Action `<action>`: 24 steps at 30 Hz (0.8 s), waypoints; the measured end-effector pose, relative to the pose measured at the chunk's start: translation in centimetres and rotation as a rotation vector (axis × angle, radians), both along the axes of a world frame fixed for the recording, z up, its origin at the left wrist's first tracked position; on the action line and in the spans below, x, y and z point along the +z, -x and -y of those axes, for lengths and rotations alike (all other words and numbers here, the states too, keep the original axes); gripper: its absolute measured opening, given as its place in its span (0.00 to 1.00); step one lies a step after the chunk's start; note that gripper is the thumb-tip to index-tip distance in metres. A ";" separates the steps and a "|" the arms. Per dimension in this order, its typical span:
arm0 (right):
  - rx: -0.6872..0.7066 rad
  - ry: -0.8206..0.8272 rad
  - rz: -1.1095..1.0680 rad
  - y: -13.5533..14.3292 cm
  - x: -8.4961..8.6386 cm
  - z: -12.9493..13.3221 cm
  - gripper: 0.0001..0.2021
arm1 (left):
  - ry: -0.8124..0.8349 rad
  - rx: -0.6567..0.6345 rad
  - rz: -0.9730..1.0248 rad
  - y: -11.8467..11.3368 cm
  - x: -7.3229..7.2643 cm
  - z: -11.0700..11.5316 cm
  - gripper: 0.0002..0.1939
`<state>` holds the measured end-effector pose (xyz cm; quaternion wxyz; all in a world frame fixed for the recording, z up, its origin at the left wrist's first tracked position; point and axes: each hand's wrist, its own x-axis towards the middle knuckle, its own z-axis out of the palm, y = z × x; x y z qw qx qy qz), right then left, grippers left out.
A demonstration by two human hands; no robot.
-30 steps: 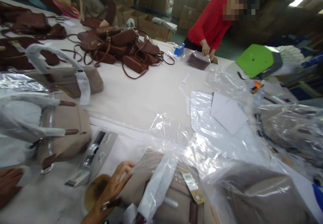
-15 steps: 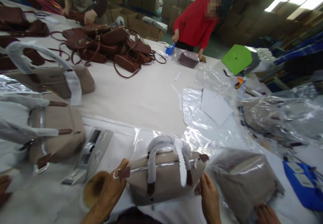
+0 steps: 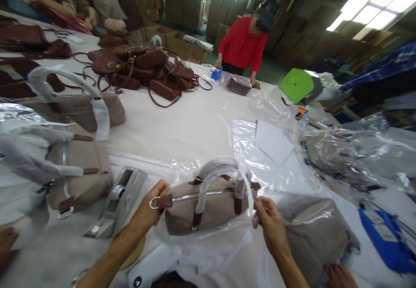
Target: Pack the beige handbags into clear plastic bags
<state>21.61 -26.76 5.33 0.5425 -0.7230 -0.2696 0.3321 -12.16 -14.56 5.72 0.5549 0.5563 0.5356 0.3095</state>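
Note:
A taupe handbag (image 3: 211, 210) with brown leather trim stands in front of me, its zipper upward and its handles (image 3: 221, 166) wrapped in pale protective film. My left hand (image 3: 152, 205) is closed on its left end, beside a brown tab with a metal ring. At the opposite end my right hand (image 3: 271, 223) has its fingers closed on the bag's side; the exact grip is partly hidden. A white toothed strip (image 3: 249, 192) hangs from the handles near my right fingers. Clear plastic (image 3: 182, 163) shows behind and around the handbag.
A tape dispenser (image 3: 118, 203) stands left, near more taupe handbags (image 3: 81, 166). A plastic-covered taupe bag (image 3: 318, 227) lies right, with another person's hand (image 3: 339, 275) on it. Brown bags (image 3: 139, 65) are piled farther back. A person in red (image 3: 242, 45) works across the table.
Both hands have moved the handbag forward, away from my body. White wrapping now shows on the table near me, and the round tape roll is mostly behind my left forearm.

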 end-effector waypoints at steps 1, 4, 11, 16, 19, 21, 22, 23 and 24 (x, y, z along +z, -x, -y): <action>0.001 -0.005 0.004 -0.1 -0.7 -0.6 0.26 | 0.066 -0.024 0.030 -0.5 0.0 -0.5 0.16; 0.012 0.016 -0.037 -0.1 -3.3 -1.0 0.27 | 0.131 -0.018 0.055 -1.0 -0.4 -0.8 0.19; -0.091 0.111 -0.055 -1.0 -2.5 -0.3 0.36 | -0.006 0.079 0.066 0.7 0.3 0.4 0.22; -0.253 0.017 0.275 -1.4 3.4 0.0 0.33 | -0.029 0.034 0.140 1.4 3.9 -1.1 0.21; -0.182 0.065 0.317 -1.7 6.1 0.1 0.31 | -0.233 0.002 -0.089 1.5 7.0 -2.2 0.19; -0.136 0.047 0.318 -1.9 7.7 -0.2 0.31 | -0.419 0.041 -0.237 1.1 9.0 -2.9 0.17; -0.132 0.016 0.331 -2.0 8.6 -0.4 0.30 | -0.523 0.078 -0.308 0.7 10.0 -3.3 0.16; -0.125 -0.005 0.347 -2.2 9.6 -0.7 0.30 | -0.621 0.115 -0.388 0.2 10.8 -3.8 0.14; -0.110 -0.011 0.359 -2.4 10.5 -1.1 0.30 | -0.702 0.155 -0.476 -0.4 11.6 -4.4 0.13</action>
